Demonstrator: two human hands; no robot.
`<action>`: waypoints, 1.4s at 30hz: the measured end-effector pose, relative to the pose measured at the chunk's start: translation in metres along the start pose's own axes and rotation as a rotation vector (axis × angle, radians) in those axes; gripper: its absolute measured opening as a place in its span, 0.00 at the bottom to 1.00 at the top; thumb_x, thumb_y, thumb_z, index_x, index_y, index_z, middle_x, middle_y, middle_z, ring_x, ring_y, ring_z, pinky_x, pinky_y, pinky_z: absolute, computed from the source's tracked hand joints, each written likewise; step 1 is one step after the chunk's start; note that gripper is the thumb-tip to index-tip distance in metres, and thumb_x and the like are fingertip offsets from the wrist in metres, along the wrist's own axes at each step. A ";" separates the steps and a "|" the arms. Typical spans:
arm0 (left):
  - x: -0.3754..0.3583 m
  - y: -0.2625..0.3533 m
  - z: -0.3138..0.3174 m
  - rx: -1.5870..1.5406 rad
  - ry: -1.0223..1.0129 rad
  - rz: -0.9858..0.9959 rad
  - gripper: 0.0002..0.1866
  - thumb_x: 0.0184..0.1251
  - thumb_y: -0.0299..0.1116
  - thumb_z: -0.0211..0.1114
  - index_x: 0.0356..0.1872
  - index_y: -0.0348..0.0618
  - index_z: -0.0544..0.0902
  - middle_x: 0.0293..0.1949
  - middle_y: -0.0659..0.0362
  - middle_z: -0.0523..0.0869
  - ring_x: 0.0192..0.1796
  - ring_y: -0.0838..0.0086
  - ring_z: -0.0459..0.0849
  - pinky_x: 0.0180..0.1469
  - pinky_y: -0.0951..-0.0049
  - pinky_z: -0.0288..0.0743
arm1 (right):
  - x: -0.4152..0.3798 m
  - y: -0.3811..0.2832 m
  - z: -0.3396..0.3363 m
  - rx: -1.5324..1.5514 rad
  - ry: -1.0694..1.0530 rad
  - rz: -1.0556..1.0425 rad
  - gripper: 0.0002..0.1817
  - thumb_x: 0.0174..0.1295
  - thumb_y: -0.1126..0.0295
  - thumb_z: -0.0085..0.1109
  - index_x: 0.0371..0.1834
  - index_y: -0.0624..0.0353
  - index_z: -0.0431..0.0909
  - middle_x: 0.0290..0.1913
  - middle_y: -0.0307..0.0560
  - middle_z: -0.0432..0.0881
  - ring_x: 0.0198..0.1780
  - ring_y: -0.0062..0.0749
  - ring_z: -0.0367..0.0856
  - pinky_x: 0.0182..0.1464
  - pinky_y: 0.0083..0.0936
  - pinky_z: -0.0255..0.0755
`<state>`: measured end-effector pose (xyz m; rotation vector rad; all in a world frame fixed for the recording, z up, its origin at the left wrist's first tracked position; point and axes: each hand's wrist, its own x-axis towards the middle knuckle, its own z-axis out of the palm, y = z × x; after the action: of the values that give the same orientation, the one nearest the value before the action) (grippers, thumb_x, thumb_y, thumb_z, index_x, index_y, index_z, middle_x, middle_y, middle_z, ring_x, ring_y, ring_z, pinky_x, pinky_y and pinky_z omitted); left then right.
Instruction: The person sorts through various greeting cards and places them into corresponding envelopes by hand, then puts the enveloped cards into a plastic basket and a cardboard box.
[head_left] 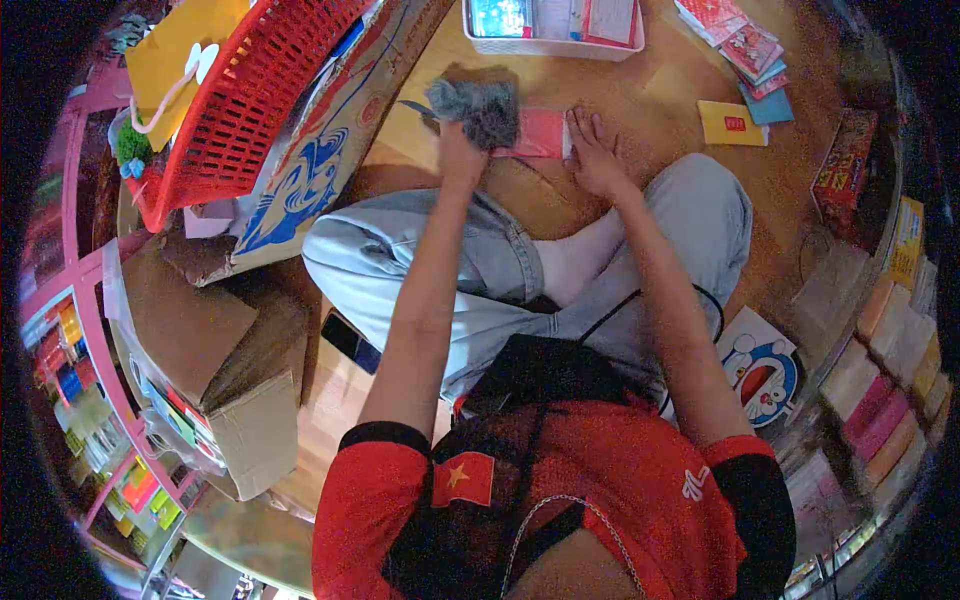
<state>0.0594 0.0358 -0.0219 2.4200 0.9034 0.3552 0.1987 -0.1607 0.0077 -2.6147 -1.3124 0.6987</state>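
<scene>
My left hand (462, 155) is closed on a grey fluffy cloth (478, 108), which is pressed against the left part of a flat pink-red booklet or packet (540, 133) on the floor. Its fingers are partly hidden by the cloth. Beside the cloth, a thin dark pointed thing (418, 108) sticks out to the left; its kind cannot be made out. Flat on the right end of the pink-red piece lies my right hand (597, 158), fingers stretched out. Yellow paper (405, 135) shows left of the cloth.
A red plastic basket (235, 110) and a printed cardboard box (320, 170) stand at left. Ahead is a white tray (550, 46); several red booklets (750, 50) and a yellow envelope (733, 124) lie right. A phone (350, 341) lies by my left leg.
</scene>
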 end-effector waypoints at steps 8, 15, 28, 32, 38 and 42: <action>-0.006 0.027 -0.033 -0.377 0.467 -0.029 0.15 0.55 0.22 0.49 0.43 0.35 0.79 0.45 0.47 0.81 0.49 0.53 0.77 0.56 0.61 0.67 | 0.002 -0.002 -0.005 -0.075 -0.081 0.047 0.38 0.59 0.54 0.48 0.71 0.52 0.46 0.74 0.45 0.37 0.73 0.49 0.30 0.65 0.65 0.29; 0.034 0.096 -0.021 -0.215 0.084 0.335 0.18 0.64 0.37 0.54 0.53 0.43 0.73 0.57 0.52 0.73 0.61 0.59 0.68 0.62 0.57 0.58 | 0.000 0.002 0.003 -0.078 -0.030 -0.001 0.36 0.57 0.56 0.50 0.68 0.54 0.53 0.73 0.49 0.40 0.73 0.49 0.31 0.65 0.65 0.28; 0.022 0.040 0.022 0.386 0.138 0.250 0.25 0.62 0.35 0.51 0.61 0.41 0.64 0.64 0.54 0.64 0.68 0.60 0.58 0.66 0.50 0.50 | 0.002 0.000 0.001 0.015 0.022 0.006 0.41 0.58 0.52 0.49 0.72 0.45 0.39 0.74 0.42 0.38 0.73 0.50 0.36 0.66 0.63 0.29; -0.007 0.098 0.051 0.138 0.084 0.237 0.26 0.63 0.36 0.49 0.63 0.40 0.62 0.64 0.53 0.64 0.69 0.61 0.56 0.65 0.47 0.49 | 0.007 0.006 0.011 -0.086 -0.031 0.029 0.42 0.57 0.56 0.50 0.72 0.45 0.37 0.74 0.39 0.37 0.73 0.48 0.35 0.65 0.65 0.31; 0.005 0.036 0.003 -0.041 -0.284 -0.008 0.27 0.66 0.38 0.45 0.66 0.43 0.57 0.66 0.53 0.61 0.68 0.58 0.57 0.67 0.55 0.48 | -0.001 -0.005 -0.007 -0.017 -0.014 0.038 0.44 0.55 0.63 0.52 0.72 0.45 0.35 0.74 0.39 0.38 0.73 0.46 0.35 0.65 0.66 0.34; 0.030 0.047 0.036 0.033 0.098 0.123 0.24 0.67 0.36 0.44 0.62 0.38 0.62 0.62 0.47 0.65 0.65 0.56 0.60 0.65 0.51 0.48 | 0.002 -0.008 -0.005 0.004 0.003 0.051 0.46 0.53 0.62 0.54 0.72 0.45 0.35 0.74 0.40 0.37 0.73 0.46 0.35 0.65 0.65 0.33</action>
<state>0.1211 0.0118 -0.0237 2.5133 0.8091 0.5121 0.1963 -0.1536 0.0144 -2.6541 -1.2464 0.7038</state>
